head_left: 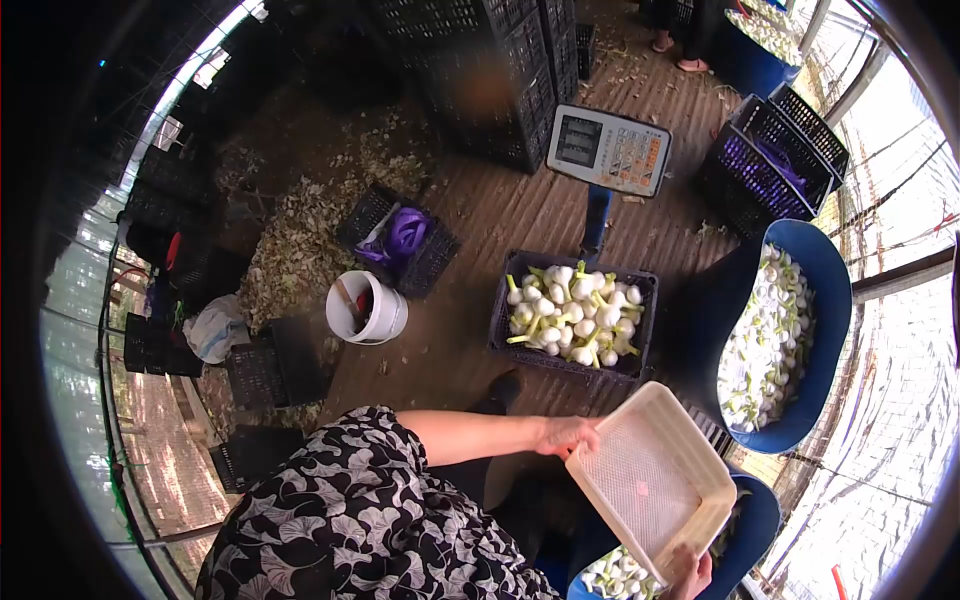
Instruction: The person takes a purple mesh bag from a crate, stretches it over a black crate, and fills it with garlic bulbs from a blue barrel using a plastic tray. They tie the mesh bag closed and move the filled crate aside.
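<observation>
My left hand (570, 436) grips the near-left rim of a cream plastic mesh basket (640, 480), fingers closed over its edge. At the bottom corner, my right hand (690, 573) is closed on the same basket. It is tilted, and no bulbs show inside it. Partly beneath it stands a blue tub (762, 520) with white garlic bulbs (615, 577) in it. Ahead, a dark crate (497, 318) full of garlic bulbs with short green stems sits below the display (608, 150) of a scale.
A larger blue tub (838, 330) of garlic stands at right, near black crates (740, 165). At left are a white bucket (385, 318), a crate with purple bags (405, 235) and heaped peelings (300, 220). Tall crate stacks (500, 90) rise behind; another person's feet (690, 65) show beyond.
</observation>
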`<state>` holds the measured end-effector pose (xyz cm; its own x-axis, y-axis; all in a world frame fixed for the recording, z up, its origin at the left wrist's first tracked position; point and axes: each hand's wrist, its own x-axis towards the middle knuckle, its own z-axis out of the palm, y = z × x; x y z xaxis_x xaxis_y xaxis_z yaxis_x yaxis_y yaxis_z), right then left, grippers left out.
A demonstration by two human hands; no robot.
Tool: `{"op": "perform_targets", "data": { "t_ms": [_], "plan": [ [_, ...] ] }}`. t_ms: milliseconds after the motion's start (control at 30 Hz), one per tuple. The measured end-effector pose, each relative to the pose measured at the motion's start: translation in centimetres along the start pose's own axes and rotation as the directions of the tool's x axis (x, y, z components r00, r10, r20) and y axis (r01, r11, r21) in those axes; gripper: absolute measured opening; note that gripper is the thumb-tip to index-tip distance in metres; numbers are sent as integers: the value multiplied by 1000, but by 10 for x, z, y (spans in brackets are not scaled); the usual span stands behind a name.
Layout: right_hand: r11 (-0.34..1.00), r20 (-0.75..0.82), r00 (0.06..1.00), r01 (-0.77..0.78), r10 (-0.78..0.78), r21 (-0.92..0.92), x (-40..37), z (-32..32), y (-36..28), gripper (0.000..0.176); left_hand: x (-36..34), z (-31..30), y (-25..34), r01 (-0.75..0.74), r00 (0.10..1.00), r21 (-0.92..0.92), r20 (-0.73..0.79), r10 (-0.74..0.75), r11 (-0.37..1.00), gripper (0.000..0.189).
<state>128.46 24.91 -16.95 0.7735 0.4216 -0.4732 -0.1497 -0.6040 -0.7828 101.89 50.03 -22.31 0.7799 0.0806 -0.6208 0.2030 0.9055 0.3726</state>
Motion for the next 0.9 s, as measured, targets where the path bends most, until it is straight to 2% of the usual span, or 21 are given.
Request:
{"op": "perform_targets", "data": {
  "t_ms": [100,167,267,333,467,533,600,900],
  "plan": [
    [998,-60,997,-51,53,27,-10,-32,14,35,0,60,1,-44,997,193,78,30,980,83],
    [994,-75,993,-86,91,72,-15,-40,27,35,24,77,-29,-229,973,272,76,217,934,82],
    [985,-44,993,-108,114,132,-9,-47,50,35,33,92,-55,-236,971,227,14,239,945,79],
    [978,2,992,-121,123,172,-1,-46,69,36,28,91,-67,-140,989,-8,-45,139,990,72],
    [958,94,985,-161,142,238,20,-33,108,36,27,96,-92,-214,970,3,-120,212,977,69],
    [946,140,979,-183,149,269,25,-25,126,36,27,104,-99,-250,962,-56,-131,241,967,64],
    [932,171,971,-212,166,296,27,-17,136,36,28,119,-103,-260,954,-19,-157,254,965,65],
    [902,239,953,-260,184,344,31,-7,167,36,52,158,-119,-248,966,-84,-94,240,965,67]
  ]
}}
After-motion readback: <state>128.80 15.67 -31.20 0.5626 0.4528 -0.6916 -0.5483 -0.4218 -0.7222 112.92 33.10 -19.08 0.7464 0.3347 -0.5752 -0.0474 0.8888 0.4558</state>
